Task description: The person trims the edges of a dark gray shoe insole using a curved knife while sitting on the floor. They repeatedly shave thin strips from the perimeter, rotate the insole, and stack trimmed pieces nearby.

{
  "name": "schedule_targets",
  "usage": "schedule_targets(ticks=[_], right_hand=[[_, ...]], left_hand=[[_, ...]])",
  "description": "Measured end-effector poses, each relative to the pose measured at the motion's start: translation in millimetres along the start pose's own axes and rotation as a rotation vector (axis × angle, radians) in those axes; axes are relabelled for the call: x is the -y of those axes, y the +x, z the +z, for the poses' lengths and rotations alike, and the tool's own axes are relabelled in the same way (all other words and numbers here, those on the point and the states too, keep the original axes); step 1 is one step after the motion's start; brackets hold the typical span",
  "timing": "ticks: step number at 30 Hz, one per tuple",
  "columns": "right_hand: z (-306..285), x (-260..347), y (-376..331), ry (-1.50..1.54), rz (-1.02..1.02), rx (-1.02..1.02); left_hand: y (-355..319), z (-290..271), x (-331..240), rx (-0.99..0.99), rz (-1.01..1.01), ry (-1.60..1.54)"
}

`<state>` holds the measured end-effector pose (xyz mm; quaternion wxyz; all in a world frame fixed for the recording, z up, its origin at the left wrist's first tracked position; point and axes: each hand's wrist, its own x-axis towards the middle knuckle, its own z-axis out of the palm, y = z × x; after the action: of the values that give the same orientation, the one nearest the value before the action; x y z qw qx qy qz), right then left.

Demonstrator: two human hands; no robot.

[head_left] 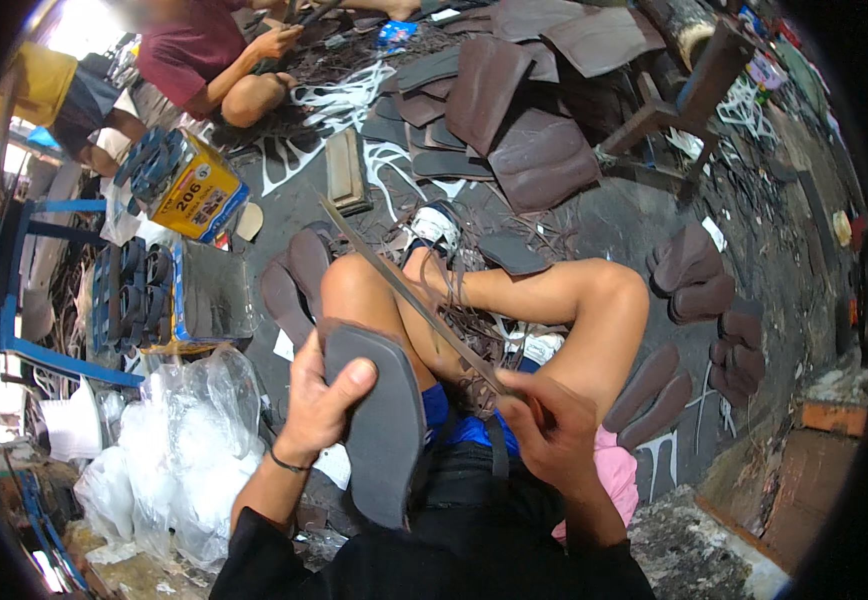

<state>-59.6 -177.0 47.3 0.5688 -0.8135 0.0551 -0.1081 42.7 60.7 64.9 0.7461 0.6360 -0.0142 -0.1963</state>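
Observation:
My left hand (314,400) is closed around the upper side of a dark grey shoe sole (382,440), its thumb pressed on the flat face. The sole stands tilted over my lap, with a brownish rough edge at its top. In my right hand (557,425), the fingers are closed on the near end of a long thin knife (409,292). The blade slants up and to the left across my legs, apart from the sole; its handle is hidden in my grip. Thin dark offcuts (479,385) lie between my legs.
Brown sole sheets (544,160) are piled ahead, beside a dark stand (689,110). Cut soles (649,395) lie in groups at right; others (304,265) lie by my left knee. A clear plastic bag (189,450) and sandal-topped boxes (199,190) stand left. A co-worker (199,55) sits far left.

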Motion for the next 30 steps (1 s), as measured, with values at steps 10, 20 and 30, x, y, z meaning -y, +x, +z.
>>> schedule_targets(ticks=[10, 20, 30], right_hand=[[-48, -16, -77, -0.078, 0.092, 0.301], [-48, -13, -87, -0.082, 0.093, 0.280], [-55, -13, -91, -0.124, 0.080, 0.238]], left_hand=[[-24, -32, 16, 0.182, -0.156, 0.211], [-33, -29, 18, 0.234, -0.089, 0.172], [-36, -23, 18, 0.165, -0.139, 0.249]])
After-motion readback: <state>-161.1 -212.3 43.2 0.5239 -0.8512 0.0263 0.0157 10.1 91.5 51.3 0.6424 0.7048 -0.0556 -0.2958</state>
